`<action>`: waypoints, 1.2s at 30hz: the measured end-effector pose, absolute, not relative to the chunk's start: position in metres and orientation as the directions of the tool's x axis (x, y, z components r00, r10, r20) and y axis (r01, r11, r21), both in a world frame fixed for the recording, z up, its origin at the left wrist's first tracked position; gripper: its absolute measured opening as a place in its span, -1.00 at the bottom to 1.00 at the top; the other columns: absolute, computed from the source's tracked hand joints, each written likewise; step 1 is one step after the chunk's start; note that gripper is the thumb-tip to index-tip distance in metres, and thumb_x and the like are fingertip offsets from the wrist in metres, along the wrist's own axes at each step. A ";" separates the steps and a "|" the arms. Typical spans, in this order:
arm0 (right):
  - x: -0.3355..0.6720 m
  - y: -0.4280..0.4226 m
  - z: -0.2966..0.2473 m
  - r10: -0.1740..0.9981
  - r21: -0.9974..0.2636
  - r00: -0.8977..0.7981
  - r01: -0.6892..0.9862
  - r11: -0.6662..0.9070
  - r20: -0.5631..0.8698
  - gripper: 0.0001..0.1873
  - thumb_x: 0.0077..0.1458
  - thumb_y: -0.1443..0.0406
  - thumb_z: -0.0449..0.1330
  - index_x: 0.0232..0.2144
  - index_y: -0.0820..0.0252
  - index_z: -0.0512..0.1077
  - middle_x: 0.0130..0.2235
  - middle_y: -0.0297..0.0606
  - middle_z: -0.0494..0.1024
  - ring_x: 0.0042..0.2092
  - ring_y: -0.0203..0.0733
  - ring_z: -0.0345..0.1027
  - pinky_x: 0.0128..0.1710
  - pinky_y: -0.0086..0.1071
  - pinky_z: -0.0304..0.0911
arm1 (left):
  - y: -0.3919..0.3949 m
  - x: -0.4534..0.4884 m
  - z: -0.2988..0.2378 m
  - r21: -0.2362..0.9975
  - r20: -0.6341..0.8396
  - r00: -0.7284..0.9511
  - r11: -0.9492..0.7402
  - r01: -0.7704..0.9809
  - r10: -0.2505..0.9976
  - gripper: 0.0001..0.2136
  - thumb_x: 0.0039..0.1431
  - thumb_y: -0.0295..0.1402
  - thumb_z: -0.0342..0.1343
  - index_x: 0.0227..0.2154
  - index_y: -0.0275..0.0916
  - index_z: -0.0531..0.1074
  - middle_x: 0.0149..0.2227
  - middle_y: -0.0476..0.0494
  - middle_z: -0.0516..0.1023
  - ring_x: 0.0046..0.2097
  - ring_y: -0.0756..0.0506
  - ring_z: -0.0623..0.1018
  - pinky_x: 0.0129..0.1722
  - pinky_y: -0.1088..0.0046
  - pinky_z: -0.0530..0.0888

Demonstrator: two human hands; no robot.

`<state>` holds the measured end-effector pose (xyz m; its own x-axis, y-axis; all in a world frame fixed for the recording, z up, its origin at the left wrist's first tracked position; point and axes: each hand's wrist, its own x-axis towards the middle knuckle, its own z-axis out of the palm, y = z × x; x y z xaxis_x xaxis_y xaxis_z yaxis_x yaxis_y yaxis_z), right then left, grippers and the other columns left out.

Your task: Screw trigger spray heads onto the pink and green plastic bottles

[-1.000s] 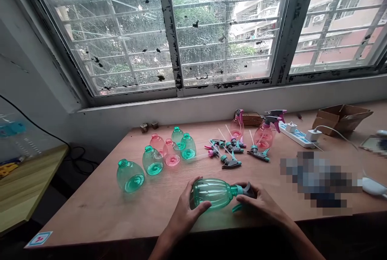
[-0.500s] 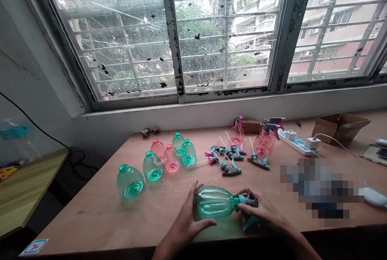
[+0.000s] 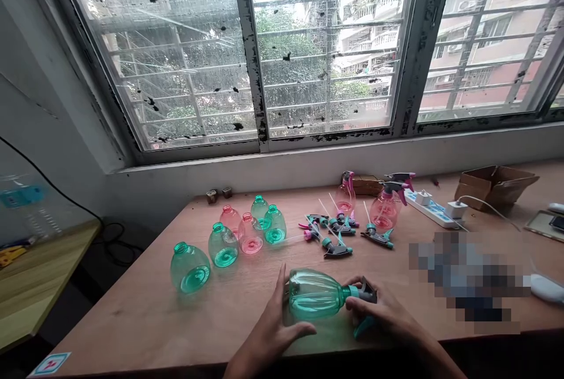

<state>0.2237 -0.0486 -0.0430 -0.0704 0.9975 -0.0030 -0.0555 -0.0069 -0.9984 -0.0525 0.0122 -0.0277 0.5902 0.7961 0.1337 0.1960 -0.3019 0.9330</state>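
A green spray bottle [image 3: 315, 295] lies sideways above the near edge of the table, its base to the left. My right hand [image 3: 383, 308] is closed around its grey and teal spray head [image 3: 362, 292] at the neck. Round the base, my left hand [image 3: 277, 317] is spread and loosely cupped, thumb stretched out below the bottle; some of its fingers are hidden behind it. The teal trigger hangs down under my right hand.
Green bottles [image 3: 190, 268] and pink bottles [image 3: 251, 235] without tops stand to the left. Loose spray heads [image 3: 337, 248] lie mid-table. Pink spray bottles [image 3: 384, 213], a power strip [image 3: 434, 210] and a cardboard box [image 3: 496, 186] are at the back right. A pixelated patch covers something at right.
My left hand and the bottle have shifted very slightly to the right. The right hand stays closed at the spray head.
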 end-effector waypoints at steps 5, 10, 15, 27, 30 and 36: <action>0.225 -0.048 -0.047 0.998 -0.994 -0.056 -0.109 -0.008 -0.002 -0.54 -0.03 0.11 0.44 -0.16 0.23 0.43 -0.48 -0.40 0.52 -0.45 -0.28 0.38 -0.47 -0.42 0.22 | 0.013 -0.053 -0.022 0.936 0.149 0.586 -0.306 0.177 0.796 -0.12 0.08 -0.16 0.34 0.37 -0.15 -0.01 0.38 -0.29 0.12 0.38 -0.36 0.13 0.36 0.05 0.09; 0.225 -0.047 -0.048 0.999 -0.991 -0.053 -0.131 0.007 0.014 -0.58 0.03 0.10 0.40 -0.16 0.22 0.43 -0.40 -0.32 0.58 -0.44 -0.25 0.42 -0.43 -0.37 0.32 | 0.009 -0.051 -0.017 0.959 0.167 0.653 -0.277 0.067 0.738 -0.02 0.10 -0.32 0.34 0.39 0.02 -0.26 0.35 -0.19 0.19 0.31 -0.28 0.30 0.32 0.08 0.22; 0.224 -0.050 -0.043 0.997 -0.991 -0.083 -0.132 0.001 0.012 -0.58 0.05 0.11 0.39 -0.15 0.22 0.41 -0.48 -0.37 0.55 -0.45 -0.24 0.42 -0.43 -0.37 0.34 | 0.009 -0.053 -0.023 0.974 0.131 0.633 -0.219 0.062 0.763 0.07 0.03 -0.29 0.40 0.40 -0.03 -0.29 0.40 -0.25 0.07 0.35 -0.34 0.20 0.33 0.06 0.17; 0.226 -0.048 -0.043 0.998 -0.981 -0.055 -0.195 -0.011 0.000 -0.55 0.00 0.10 0.42 -0.17 0.22 0.42 -0.46 -0.36 0.54 -0.46 -0.24 0.40 -0.44 -0.39 0.30 | 0.010 -0.053 -0.022 0.946 0.147 0.648 -0.297 0.128 0.747 0.06 0.01 -0.31 0.41 0.39 0.00 -0.25 0.40 -0.22 0.07 0.38 -0.34 0.12 0.37 0.02 0.04; 0.226 -0.049 -0.041 0.998 -0.981 -0.056 -0.192 -0.014 -0.003 -0.55 0.00 0.09 0.42 -0.16 0.21 0.43 -0.47 -0.38 0.53 -0.45 -0.23 0.41 -0.44 -0.39 0.30 | 0.011 -0.054 -0.023 0.952 0.119 0.637 -0.270 0.145 0.762 -0.01 0.05 -0.25 0.37 0.39 -0.02 -0.20 0.38 -0.24 0.11 0.36 -0.38 0.17 0.35 -0.01 0.11; 0.226 -0.050 -0.043 0.999 -0.980 -0.040 -0.200 -0.015 -0.007 -0.56 -0.01 0.09 0.42 -0.17 0.22 0.43 -0.45 -0.34 0.56 -0.45 -0.22 0.41 -0.42 -0.38 0.31 | 0.009 -0.053 -0.019 0.929 0.132 0.649 -0.323 0.184 0.750 0.00 0.06 -0.36 0.35 0.39 0.01 -0.23 0.37 -0.20 0.14 0.35 -0.31 0.20 0.35 0.02 0.11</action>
<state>0.2259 -0.0497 -0.0432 -0.0399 0.9992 -0.0071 -0.2001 -0.0150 -0.9797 -0.0533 0.0093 -0.0191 0.6487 0.7495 0.1319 0.1839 -0.3226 0.9285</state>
